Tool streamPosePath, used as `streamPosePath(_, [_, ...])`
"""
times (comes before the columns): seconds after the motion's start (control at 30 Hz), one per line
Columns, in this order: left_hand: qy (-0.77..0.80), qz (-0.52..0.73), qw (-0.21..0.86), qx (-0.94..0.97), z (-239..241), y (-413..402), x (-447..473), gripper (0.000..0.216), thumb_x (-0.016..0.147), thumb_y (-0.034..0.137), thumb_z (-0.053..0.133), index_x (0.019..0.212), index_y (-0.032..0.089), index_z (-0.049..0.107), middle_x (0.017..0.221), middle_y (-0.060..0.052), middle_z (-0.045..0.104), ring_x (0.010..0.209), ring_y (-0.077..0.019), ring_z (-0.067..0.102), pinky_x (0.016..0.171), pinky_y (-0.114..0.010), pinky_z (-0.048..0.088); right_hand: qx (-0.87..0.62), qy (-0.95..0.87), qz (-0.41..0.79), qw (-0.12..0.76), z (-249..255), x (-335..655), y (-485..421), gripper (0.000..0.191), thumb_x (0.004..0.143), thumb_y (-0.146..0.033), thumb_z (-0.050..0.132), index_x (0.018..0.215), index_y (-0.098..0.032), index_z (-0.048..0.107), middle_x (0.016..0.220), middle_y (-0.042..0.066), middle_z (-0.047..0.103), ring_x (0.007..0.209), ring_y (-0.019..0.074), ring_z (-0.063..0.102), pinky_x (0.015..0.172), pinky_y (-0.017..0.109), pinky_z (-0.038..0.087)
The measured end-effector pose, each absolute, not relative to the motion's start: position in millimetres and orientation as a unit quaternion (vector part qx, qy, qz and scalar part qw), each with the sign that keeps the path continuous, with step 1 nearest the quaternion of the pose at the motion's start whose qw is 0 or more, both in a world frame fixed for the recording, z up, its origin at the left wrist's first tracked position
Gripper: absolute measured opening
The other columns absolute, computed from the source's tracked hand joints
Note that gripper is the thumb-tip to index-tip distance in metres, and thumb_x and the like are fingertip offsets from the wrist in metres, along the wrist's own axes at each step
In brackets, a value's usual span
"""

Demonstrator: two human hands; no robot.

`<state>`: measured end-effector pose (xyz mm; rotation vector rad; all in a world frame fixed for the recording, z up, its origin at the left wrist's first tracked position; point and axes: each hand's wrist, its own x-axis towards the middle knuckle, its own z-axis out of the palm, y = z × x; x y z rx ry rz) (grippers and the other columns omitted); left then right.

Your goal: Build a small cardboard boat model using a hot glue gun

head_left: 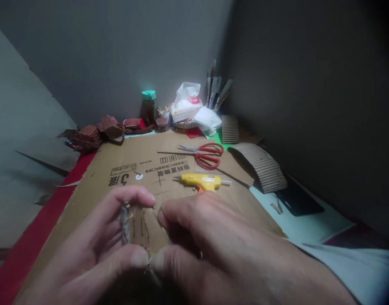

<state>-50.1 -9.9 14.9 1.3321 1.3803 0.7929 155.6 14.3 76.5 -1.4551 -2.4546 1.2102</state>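
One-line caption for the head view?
Both hands, left hand and right hand, pinch a small cardboard piece above a glue gun and scissors.

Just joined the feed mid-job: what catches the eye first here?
Two bare hands, left hand and right hand, pinch a small cardboard piece close to the camera. Beyond them on the flattened cardboard box lie a yellow glue gun and, farther back, red-handled scissors.

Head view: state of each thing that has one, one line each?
small cardboard piece: pinched between both hands, edges frayed
left hand: gripping the piece
right hand: gripping the piece
glue gun: lying on its side, untouched
scissors: lying flat, blades shut
bottle: upright, green cap on
flattened box: spread flat on the table
corrugated sheet: curled
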Motion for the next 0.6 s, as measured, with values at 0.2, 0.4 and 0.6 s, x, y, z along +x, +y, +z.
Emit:
streamPosePath(0.2, [0.569,0.344,0.509,0.546,20,-12,-43,0.051,0.067,0.044,0.078,0.107,0.045,0.046,0.071,0.01,0.061,0.053,-0.0108,0.058,0.046,-0.015,0.046,-0.502,-0.749,0.43,0.041,77,152,14,0.02,0.079,-0.032,0.065,0.069,-0.018,0.056,0.066,-0.001,0.051,0.049,0.009,0.046,0.041,0.02,0.035])
streamPosePath(0.4, [0.584,0.336,0.511,0.533,20,-11,-41,0.054,0.067,0.046,0.075,0.111,0.045,0.043,0.07,0.009,0.065,0.055,-0.0142,0.06,0.046,-0.017,0.047,-0.518,-0.729,0.447,0.025,83,160,14,0.018,0.078,-0.033,0.063,0.07,-0.021,0.053,0.074,-0.001,0.05,0.057,0.0108,0.049,0.046,0.022,0.038])
streamPosePath(0.6, [0.581,0.328,0.508,0.545,19,-11,-43,0.053,0.07,0.046,0.074,0.112,0.045,0.042,0.067,0.01,0.063,0.053,-0.0128,0.06,0.047,-0.016,0.047,-0.492,-0.73,0.473,0.031,82,161,14,0.018,0.081,-0.035,0.06,0.071,-0.021,0.055,0.072,-0.001,0.049,0.056,0.0101,0.049,0.046,0.021,0.037])
